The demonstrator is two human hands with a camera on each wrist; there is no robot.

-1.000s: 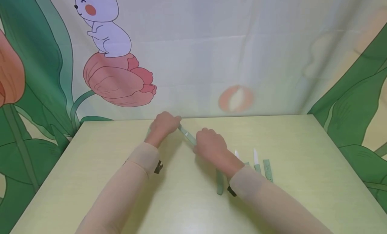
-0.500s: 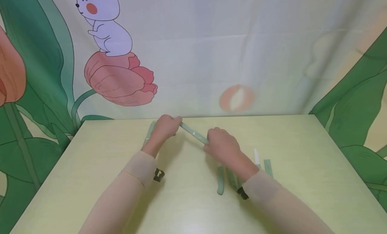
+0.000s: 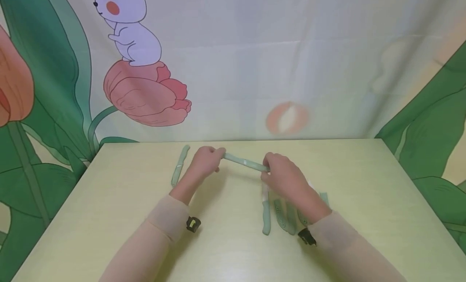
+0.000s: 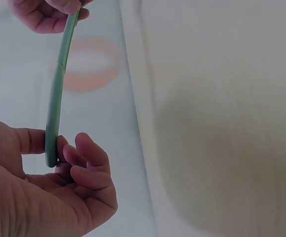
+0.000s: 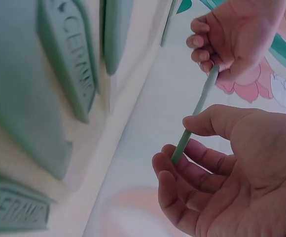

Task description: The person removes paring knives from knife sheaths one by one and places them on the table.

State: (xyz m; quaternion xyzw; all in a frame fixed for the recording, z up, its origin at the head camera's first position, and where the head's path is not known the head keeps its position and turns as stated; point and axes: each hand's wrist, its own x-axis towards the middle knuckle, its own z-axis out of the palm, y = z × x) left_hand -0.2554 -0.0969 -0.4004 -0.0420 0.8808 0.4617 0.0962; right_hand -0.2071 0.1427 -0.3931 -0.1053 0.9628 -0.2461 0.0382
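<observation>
fingers of the left hand (image 3: 206, 160) and right hand (image 3: 285, 173), nearly closed, pinch opposite ends of a green sheathed knife (image 3: 243, 162) held above the worktop (image 3: 225, 245), its blade mostly hidden. the right forearm (image 3: 353, 245) partly covers other green pieces (image 3: 291, 220), too overlapped to count. the left wrist view crops the right hand; the right wrist view blurs the nearest pieces (image 5: 22, 94).
</observation>
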